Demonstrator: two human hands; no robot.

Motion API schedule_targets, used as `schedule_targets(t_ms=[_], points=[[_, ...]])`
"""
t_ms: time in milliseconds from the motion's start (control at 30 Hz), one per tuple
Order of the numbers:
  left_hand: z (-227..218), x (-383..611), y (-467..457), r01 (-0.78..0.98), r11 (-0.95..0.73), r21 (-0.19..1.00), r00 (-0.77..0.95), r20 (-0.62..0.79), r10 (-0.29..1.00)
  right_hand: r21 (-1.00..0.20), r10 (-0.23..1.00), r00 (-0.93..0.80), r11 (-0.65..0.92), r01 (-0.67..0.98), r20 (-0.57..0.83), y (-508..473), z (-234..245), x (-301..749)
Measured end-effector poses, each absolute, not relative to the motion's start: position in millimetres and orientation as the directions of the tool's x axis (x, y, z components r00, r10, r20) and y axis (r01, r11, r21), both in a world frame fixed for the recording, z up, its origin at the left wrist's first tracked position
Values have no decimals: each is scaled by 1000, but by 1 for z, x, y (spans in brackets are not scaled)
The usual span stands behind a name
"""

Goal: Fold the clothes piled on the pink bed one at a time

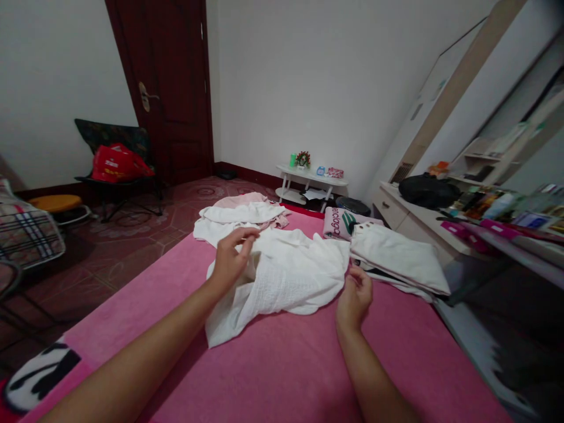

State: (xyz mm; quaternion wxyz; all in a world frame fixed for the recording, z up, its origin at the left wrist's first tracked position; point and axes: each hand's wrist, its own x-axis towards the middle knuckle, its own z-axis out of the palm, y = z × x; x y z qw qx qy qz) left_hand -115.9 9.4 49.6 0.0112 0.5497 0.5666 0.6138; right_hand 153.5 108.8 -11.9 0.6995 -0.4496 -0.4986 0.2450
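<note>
A white garment with a crinkled texture lies loosely spread on the pink bed cover. At its upper left side is my left hand, thumb and fingers closed on the cloth. My right hand is at the garment's right edge with its fingers curled in a pinch on the border. Beyond the left hand rests a pile of white and pale pink clothes. To the right lie folded cream trousers with buttons, beside a folded pink garment with dark lettering.
A cluttered dresser with a black bag stands along the right side. At the far wall is a small white table bearing a flower pot. A chair with a red bag stands left, near a dark red door.
</note>
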Motion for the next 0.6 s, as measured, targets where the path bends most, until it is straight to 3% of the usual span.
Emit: schedule_targets(t_ms=[100, 200, 267, 467, 600], points=[[19, -158, 28, 552, -126, 824, -578, 487, 655, -826, 814, 146, 560, 63, 562, 82, 10, 130], [-15, -181, 37, 552, -55, 832, -554, 415, 722, -882, 860, -222, 471, 3, 459, 61, 19, 99], [-29, -185, 38, 555, -43, 831, -518, 386, 763, -889, 838, -370, 453, 65, 400, 56, 19, 81], [-31, -184, 37, 540, -73, 838, -455, 364, 813, -808, 847, -381, 497, 317, 371, 83, 11, 53], [-30, -185, 35, 511, -99, 854, -449, 363, 816, -843, 865, -394, 442, 305, 311, 96, 11, 54]])
